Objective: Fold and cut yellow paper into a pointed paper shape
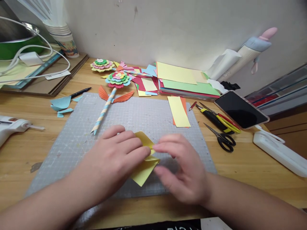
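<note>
Yellow paper (144, 166), partly folded, lies at lower centre of the frame on the grey cutting mat (148, 118). Left hand (115, 156) presses it flat, fingers together; right hand (184, 169) fingers pinch its upper edge. Scissors (222, 137) lie to the right.

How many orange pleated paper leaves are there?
2: one orange pleated paper leaf left of the striped paper stem, one right of it, below the layered paper flower. Others may lie hidden.
</note>
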The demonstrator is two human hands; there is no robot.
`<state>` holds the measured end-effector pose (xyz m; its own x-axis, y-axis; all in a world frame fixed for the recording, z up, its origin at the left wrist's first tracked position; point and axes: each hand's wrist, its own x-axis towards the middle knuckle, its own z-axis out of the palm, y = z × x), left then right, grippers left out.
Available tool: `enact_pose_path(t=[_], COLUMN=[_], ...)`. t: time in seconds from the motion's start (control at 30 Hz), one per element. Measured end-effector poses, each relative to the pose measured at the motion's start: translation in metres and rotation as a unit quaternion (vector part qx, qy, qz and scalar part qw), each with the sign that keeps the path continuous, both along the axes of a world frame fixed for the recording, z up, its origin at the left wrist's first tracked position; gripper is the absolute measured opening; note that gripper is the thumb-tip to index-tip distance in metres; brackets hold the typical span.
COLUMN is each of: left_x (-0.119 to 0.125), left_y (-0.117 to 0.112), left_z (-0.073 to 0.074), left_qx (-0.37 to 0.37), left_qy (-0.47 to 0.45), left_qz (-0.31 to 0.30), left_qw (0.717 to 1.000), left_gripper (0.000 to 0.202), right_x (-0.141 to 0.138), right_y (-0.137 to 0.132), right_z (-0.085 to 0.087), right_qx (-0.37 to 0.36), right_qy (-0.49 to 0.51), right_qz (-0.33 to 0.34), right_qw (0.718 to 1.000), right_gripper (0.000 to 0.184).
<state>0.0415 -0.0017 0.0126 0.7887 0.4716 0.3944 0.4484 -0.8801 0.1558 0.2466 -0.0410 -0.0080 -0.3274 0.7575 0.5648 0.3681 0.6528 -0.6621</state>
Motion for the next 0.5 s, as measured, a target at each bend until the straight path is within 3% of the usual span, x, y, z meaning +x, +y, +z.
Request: enact_pose_path(t=[0.13,0.3,0.5], left_x=[0.007,0.006,-0.005], left_y=[-0.006,-0.003,0.002], left_z=[-0.004,-0.006,0.005], left_qx=[-0.022,-0.033,-0.027], left_qy=[-0.014,-0.015,0.012], left_qz=[-0.008,0.037,0.054], left_qw=[1.000,0.999,0.998], left_gripper=[0.014,0.009,0.017], right_x=[-0.003,0.001,0.007], right_y=[0.001,0.009,0.012], right_z=[-0.002,-0.009,-0.003], right_qx=[0.001,-0.011,0.006], right_qy=[-0.096,-0.109,-0.115], right_qz=[0.012,-0.009,-0.021], right_qw=[0.995,0.994,0.993], right_gripper=[0.032,0.028,0.011])
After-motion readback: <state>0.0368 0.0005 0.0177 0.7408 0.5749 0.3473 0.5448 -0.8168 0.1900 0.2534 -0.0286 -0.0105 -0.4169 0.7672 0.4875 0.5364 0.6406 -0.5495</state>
